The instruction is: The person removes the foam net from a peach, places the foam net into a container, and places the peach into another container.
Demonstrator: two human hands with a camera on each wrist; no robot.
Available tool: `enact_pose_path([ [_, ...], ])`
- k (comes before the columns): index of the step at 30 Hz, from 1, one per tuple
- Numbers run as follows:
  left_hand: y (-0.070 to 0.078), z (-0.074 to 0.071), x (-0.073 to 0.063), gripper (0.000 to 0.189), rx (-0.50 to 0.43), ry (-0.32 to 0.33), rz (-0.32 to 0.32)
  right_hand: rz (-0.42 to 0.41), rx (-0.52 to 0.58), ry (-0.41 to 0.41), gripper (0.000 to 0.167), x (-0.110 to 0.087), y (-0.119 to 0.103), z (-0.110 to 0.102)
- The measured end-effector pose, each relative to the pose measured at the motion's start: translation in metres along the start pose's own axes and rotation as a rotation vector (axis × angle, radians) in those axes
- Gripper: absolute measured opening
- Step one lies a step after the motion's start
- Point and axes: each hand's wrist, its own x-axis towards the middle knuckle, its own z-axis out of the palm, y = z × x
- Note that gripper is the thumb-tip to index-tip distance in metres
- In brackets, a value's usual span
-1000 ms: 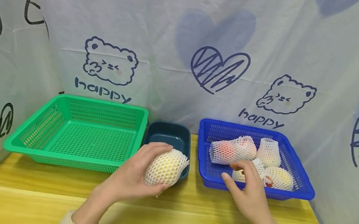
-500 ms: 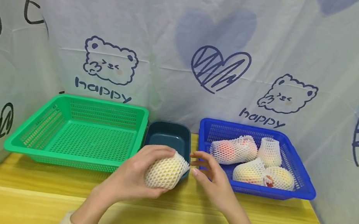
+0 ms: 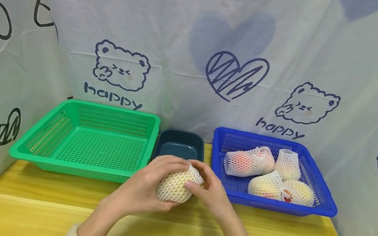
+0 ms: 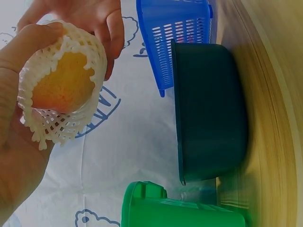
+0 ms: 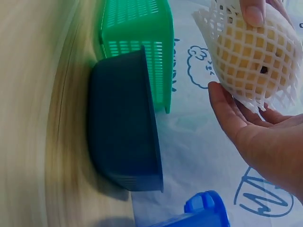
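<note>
Left hand [image 3: 140, 188] grips round yellow-red fruit [image 4: 67, 82] in white foam netting [image 3: 174, 187]; right hand [image 3: 213, 196], grip unclear — fruit may drop if netting slides.

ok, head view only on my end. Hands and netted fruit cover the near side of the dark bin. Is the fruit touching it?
Observer: No. Left wrist view shows a gap between the netted fruit and the dark bin.

Operator: All mesh from here. Any bare skin?

Observer: Yes. In the left wrist view the foam net gapes open, baring yellow-orange skin that turns reddish.

Operator: And what does the right wrist camera add?

Observer: A dark spot showing through the mesh. Can't tell if it's a blemish or the stem end.
</note>
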Motion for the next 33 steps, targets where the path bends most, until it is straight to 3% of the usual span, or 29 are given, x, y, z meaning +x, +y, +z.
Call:
enact_pose_path([
  [10,0.001,0.003,0.001,0.090,-0.017,-0.017,0.003,-0.005,0.078,0.057,0.073,-0.001,0.010,0.002],
  [15,0.001,0.002,0.003,0.094,-0.018,0.018,0.006,-0.006,0.102,0.132,0.064,0.000,0.012,0.004],
  [22,0.004,-0.001,0.004,0.092,-0.032,0.144,0.018,-0.057,0.218,0.241,0.057,0.001,0.013,0.008],
  [25,0.005,-0.002,0.005,0.075,-0.066,0.226,0.030,-0.068,0.293,0.276,0.055,0.001,0.012,0.009],
  [30,0.004,0.000,0.008,0.045,-0.083,0.415,0.074,-0.064,0.397,0.334,0.051,0.001,0.009,0.008],
  [33,0.001,0.001,0.008,0.029,-0.081,0.488,0.067,-0.084,0.436,0.364,0.045,0.002,0.008,0.006],
])
